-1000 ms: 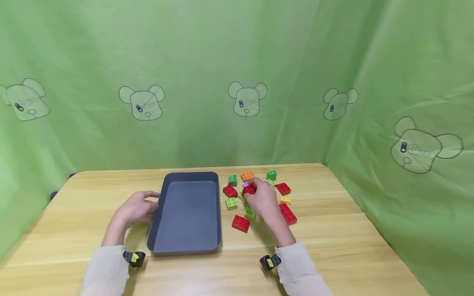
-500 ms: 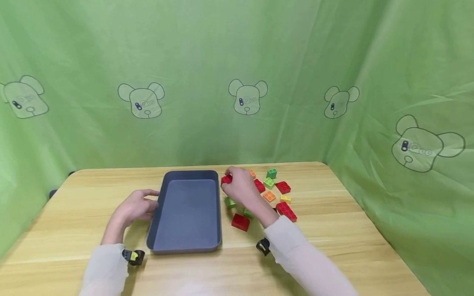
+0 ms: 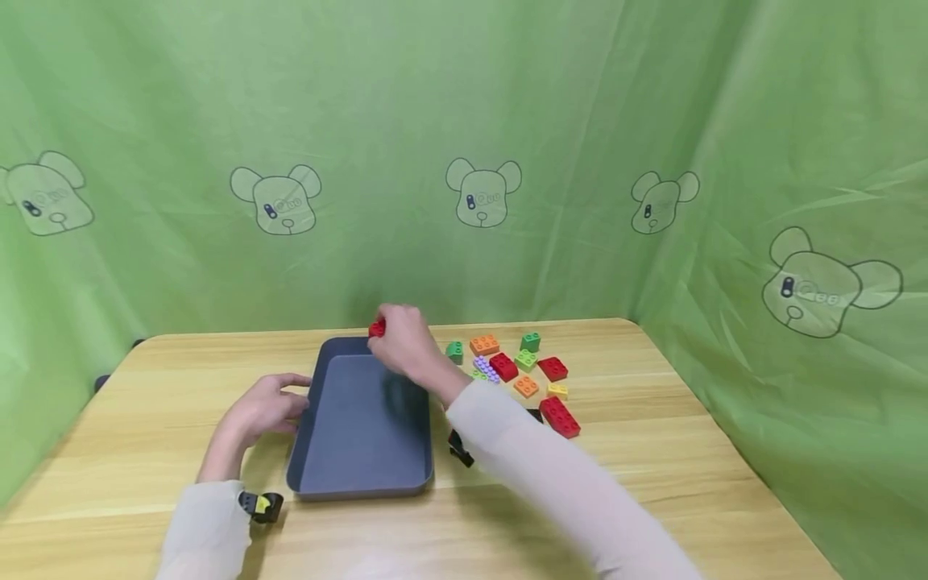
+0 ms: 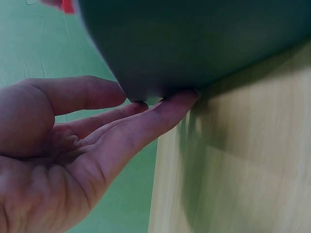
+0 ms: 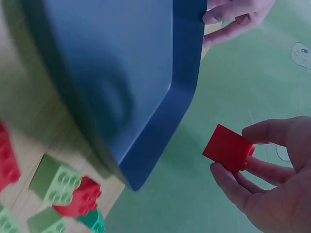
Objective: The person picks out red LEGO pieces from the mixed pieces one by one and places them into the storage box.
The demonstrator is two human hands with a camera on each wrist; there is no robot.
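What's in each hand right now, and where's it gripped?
Right hand pinches a red brick by its sides, above the grey tray. Left hand holds nothing, fingers touching the tray's wall.

Red brick (image 3: 376,328); dark blue-grey tray (image 3: 362,479); green backdrop (image 3: 464,121), bear-head outline print.

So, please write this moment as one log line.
right hand: pinches red brick above grey tray | left hand: touches tray side

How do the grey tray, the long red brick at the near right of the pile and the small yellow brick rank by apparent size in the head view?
1. Grey tray, far the largest.
2. Long red brick.
3. Small yellow brick, the smallest.
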